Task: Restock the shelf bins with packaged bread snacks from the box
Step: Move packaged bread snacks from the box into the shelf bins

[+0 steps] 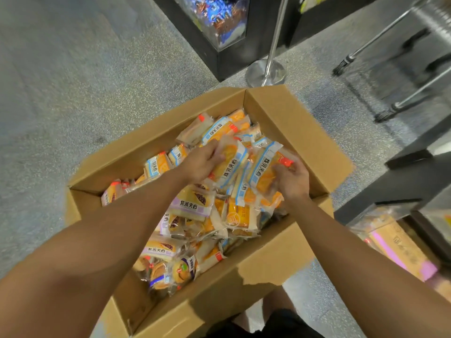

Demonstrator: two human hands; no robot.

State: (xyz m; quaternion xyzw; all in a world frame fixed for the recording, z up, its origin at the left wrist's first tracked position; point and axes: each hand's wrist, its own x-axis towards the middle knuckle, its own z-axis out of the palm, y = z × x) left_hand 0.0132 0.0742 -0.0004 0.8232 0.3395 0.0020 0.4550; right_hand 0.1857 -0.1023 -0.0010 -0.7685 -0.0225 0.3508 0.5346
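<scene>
While both hands reach into the open cardboard box, the packaged bread snacks lie heaped inside it, filling it from end to end. Most wrappers are clear with orange and pale blue print; a few nearer the person carry purple labels. The left hand rests on the pile toward the far end, its fingers curled around the edge of an orange-and-blue packet that stands slightly raised from the heap. The right hand grips another orange-and-blue packet just beside the first, fingers wrapped on its side and the thumb near its red sealed end. The two held packets touch each other in the middle of the box. The box sits on a speckled grey floor, with its flaps folded outward. Beyond the far corner of the box stands the round metal base of a post, and beside that a black display unit with a clear bin of blue-wrapped goods. To the right, low black shelving holds a clear bin with paler packets in it, blurred at the frame's edge.
</scene>
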